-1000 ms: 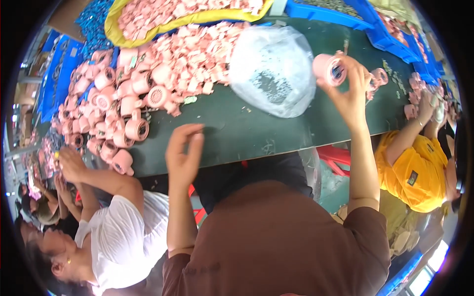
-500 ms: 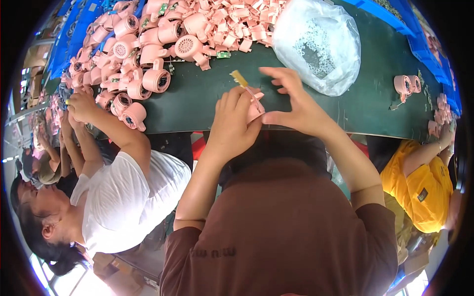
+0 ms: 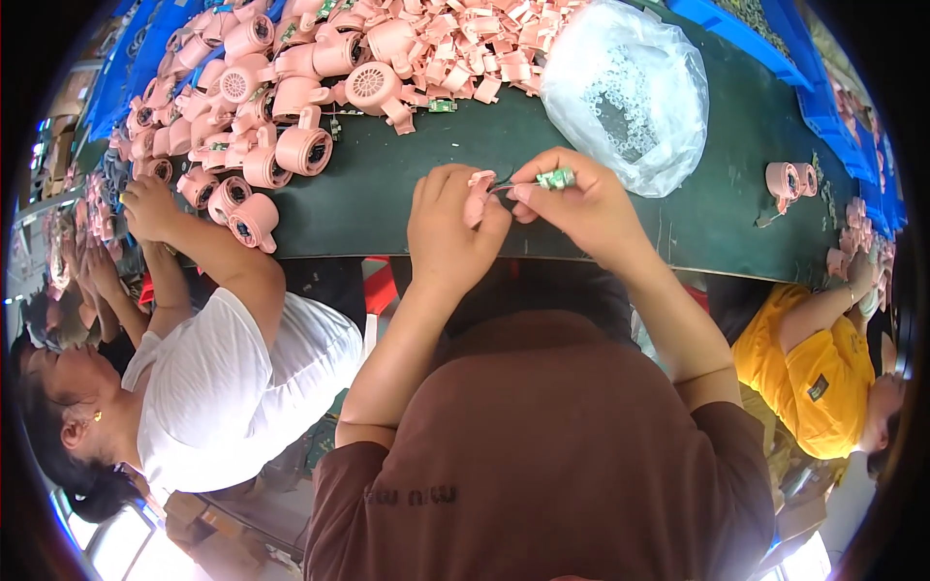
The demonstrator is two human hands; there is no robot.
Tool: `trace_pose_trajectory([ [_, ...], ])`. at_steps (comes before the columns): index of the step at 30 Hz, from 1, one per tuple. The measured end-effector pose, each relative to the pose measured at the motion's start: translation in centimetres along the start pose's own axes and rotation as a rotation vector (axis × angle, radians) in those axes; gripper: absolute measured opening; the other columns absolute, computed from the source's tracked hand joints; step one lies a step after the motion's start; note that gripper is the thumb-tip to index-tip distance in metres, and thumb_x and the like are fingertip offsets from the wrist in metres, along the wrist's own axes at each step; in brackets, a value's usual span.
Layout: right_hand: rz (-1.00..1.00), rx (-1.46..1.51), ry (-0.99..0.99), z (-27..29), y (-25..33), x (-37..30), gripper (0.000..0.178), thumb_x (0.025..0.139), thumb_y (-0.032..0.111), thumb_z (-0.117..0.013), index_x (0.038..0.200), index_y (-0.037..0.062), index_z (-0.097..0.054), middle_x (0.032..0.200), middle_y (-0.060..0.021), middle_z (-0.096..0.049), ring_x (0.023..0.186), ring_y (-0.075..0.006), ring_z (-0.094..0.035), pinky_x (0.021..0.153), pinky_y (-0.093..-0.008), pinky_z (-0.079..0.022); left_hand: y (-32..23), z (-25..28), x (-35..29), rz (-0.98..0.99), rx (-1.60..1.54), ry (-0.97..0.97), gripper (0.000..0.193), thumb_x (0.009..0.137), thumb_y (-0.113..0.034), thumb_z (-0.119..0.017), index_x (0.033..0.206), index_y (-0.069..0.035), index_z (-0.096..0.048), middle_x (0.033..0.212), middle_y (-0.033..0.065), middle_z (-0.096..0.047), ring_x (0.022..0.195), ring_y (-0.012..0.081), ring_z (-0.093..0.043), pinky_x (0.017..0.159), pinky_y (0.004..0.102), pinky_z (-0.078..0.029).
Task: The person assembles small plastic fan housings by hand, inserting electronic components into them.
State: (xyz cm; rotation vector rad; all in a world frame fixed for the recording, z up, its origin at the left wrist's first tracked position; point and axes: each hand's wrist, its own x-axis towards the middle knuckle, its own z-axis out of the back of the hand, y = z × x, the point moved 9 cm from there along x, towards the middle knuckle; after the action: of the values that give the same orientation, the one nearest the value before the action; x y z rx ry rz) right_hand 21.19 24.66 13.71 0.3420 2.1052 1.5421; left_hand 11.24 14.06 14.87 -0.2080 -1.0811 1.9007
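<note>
While a partly hidden pink plastic part [image 3: 477, 198] is sitting above the near edge of the desk [image 3: 373, 194], the grip of the left hand [image 3: 446, 228] is curling snugly around it, and the narrow grip of the right hand [image 3: 586, 208] is holding a small green circuit board [image 3: 557, 178] beside thin wires [image 3: 501, 188]. The part is looking smooth, curved, light and stiff, probably suiting a hold by its sides; the board is appearing fragile, calling for its edges. Beyond, a translucent bag [image 3: 682, 136] and a pink heap [image 3: 465, 58] are lying.

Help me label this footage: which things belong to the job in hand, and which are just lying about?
Job: pink part, in left hand; green circuit board, in right hand; probably pink housings.
Seemingly lying about: plastic bag, blue bin.
</note>
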Motion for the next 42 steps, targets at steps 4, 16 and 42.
trace_pose_trajectory([
  [4, 0.162, -0.076, -0.076, -0.7, -1.0, -0.1, 0.012, 0.094, 0.001, -0.064, 0.105, -0.0024, -0.066, 0.096, -0.0056, -0.067, 0.082, -0.0079, -0.064, 0.070, -0.0243, -0.054, 1.5, 0.2, -0.2, 0.166, -0.194, -0.010, 0.018, 0.085, -0.010, -0.061, 0.100, -0.001, -0.068, 0.100, 0.0148, -0.066, 0.091, 0.0325, -0.063, 0.082, 0.0400, -0.051],
  [16, 0.159, -0.266, -0.121, -1.8, -1.1, 0.9, 0.012, 0.093, 0.007, -0.066, 0.102, -0.0002, -0.069, 0.091, -0.0038, -0.068, 0.076, -0.0069, -0.061, 0.066, -0.0237, -0.050, 1.6, 1.0, -0.5, 0.104, -0.287, -0.047, 0.012, 0.090, -0.008, -0.060, 0.096, 0.001, -0.065, 0.094, 0.0146, -0.064, 0.088, 0.0320, -0.062, 0.081, 0.0387, -0.049],
  [42, 0.052, 0.037, -0.006, -1.0, -0.7, 3.1, 0.005, 0.096, 0.004, -0.064, 0.096, -0.0001, -0.063, 0.113, -0.0088, -0.064, 0.102, -0.0130, -0.062, 0.090, -0.0278, -0.051, 1.7, 1.5, -0.5, 0.215, -0.600, 0.006, 0.015, 0.095, -0.010, -0.061, 0.099, 0.002, -0.068, 0.107, 0.0128, -0.066, 0.099, 0.0216, -0.063, 0.087, 0.0322, -0.049],
])
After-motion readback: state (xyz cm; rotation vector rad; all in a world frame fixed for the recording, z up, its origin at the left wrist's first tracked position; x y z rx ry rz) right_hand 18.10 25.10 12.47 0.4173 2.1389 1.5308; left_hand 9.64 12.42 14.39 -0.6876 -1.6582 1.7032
